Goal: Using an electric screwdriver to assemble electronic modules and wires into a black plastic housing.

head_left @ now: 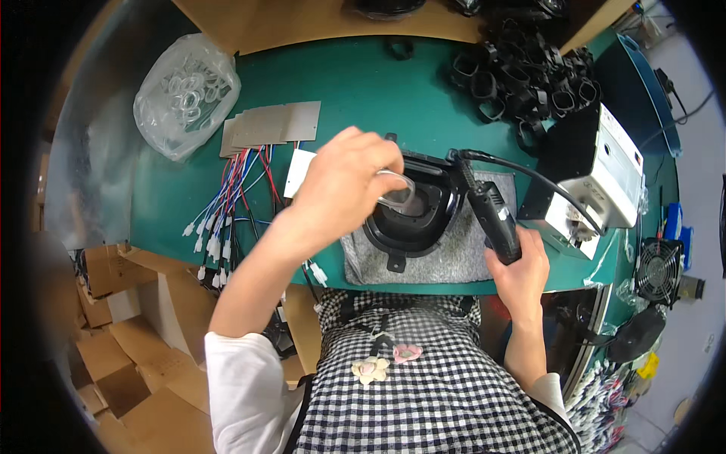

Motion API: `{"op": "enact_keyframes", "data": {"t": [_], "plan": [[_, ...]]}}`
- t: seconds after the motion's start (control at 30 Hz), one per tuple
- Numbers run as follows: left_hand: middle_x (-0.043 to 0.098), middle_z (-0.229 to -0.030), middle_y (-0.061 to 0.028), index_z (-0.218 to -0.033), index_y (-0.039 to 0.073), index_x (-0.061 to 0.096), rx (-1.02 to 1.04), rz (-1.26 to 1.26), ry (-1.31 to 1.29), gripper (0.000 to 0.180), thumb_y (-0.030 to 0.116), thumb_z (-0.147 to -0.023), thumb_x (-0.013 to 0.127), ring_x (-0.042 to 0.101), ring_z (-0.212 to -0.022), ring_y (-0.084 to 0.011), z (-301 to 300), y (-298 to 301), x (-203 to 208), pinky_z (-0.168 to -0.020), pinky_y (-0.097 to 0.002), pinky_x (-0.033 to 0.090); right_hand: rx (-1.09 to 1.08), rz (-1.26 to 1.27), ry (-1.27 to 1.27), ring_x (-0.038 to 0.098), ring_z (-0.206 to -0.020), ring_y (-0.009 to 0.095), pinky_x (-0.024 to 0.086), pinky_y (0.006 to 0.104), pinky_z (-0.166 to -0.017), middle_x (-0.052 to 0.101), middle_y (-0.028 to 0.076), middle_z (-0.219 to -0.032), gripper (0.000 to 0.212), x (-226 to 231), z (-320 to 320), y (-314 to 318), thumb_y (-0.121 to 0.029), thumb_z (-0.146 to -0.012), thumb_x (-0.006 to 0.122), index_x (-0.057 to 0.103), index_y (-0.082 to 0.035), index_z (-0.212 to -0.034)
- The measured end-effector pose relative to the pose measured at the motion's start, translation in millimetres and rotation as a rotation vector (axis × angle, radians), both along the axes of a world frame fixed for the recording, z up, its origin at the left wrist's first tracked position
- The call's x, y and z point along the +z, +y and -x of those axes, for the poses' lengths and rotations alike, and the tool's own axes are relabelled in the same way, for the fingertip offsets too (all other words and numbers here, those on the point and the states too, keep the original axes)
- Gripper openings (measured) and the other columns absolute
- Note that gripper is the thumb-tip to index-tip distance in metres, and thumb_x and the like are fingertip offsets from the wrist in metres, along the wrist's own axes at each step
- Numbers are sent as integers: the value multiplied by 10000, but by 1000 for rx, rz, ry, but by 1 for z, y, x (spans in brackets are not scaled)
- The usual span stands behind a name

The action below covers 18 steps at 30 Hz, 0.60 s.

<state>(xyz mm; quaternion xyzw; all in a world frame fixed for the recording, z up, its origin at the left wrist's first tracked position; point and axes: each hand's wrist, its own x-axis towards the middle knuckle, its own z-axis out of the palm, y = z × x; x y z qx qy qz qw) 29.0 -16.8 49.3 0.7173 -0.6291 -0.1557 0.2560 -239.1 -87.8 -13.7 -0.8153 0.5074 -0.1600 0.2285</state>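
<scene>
the left hand (pixel 349 180) pinches a clear plastic ring (pixel 409 194) between thumb and fingers, right over the black plastic housing (pixel 395 244). the fingers hide part of the ring, so i can't quite tell if it touches the housing. the housing lies on a gray felt mat (pixel 361 263) near the front of the green table (pixel 363 72). the right hand (pixel 523 266) is wrapped snug around the bottom of a black electric screwdriver (pixel 493 212), which leans up and to the left, beside the housing. a black hose (pixel 523 168) bends from near its top to the black and white box (pixel 618 178) on the right. flat gray plates (pixel 261 127) with colored wires (pixel 240 174) lie to the left, near a see-through bag (pixel 155 113) of clear rings. a pile of black loops (pixel 522 79) sits at the back right.
</scene>
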Motion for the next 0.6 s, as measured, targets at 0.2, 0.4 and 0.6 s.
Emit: {"op": "enact_keyframes", "data": {"t": [0.2, 0.4, 0.6], "plan": [[494, -1275, -87, -722, 74, 569, 64, 44, -236, 189, 98, -644, 739, 351, -1273, -311, 39, -4, -48, -1049, -531, 178, -4, 11, -15, 611, -838, 360, 502, 412, -718, 588, 157, -1010, 445, 0, 6, 2, -168, -631, 737, 597, -4, -1021], [505, -1257, -67, -691, 78, 479, 162, -21, -209, 272, 88, -638, 745, 323, -1286, -311, 43, -9, -53, -1057, -574, 128, 22, -21, -33, 603, -856, 365, 498, 410, -722, 591, 158, -996, 456, -1, 8, -2, -162, -628, 736, 595, 3, -1029], [537, -1201, -49, -697, 77, 468, 165, -45, -261, 296, 99, -622, 754, 357, -1256, -307, 44, -4, -48, -1059, -562, 137, 14, -161, -222, 585, -731, 254, 469, 337, -676, 575, 118, -850, 418, 18, 10, -6, -111, -614, 731, 591, 16, -986]]}}
